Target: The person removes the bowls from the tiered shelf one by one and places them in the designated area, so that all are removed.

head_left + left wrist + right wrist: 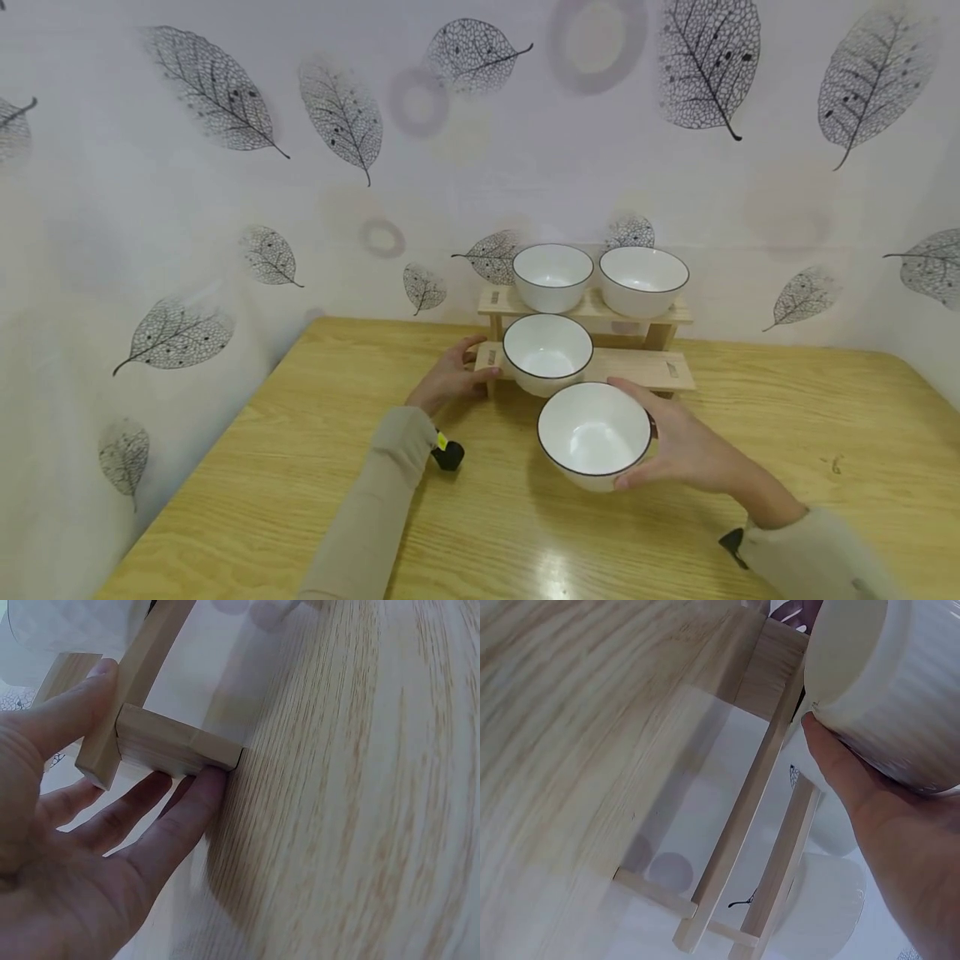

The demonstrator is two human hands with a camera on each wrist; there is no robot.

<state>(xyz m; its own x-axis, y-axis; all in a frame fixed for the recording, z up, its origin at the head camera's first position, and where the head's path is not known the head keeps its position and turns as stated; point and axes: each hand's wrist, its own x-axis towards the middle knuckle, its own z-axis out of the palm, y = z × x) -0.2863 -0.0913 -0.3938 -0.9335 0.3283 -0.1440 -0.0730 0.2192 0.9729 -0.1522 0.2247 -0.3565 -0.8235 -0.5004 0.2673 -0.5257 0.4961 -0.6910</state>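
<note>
You faced a pale wall [480,167] printed with dark, lacy leaves [708,62], while light [553,575] glinted off the yellowish, wood-grained desk [300,467].

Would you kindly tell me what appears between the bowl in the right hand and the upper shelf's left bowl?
In the head view, another white bowl, on the lower shelf, appears between them.

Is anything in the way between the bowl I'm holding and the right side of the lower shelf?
Nothing visible. The held bowl has open space toward the lower shelf's right side; the bowl on that shelf sits left, so drifting that way might bump it.
</note>
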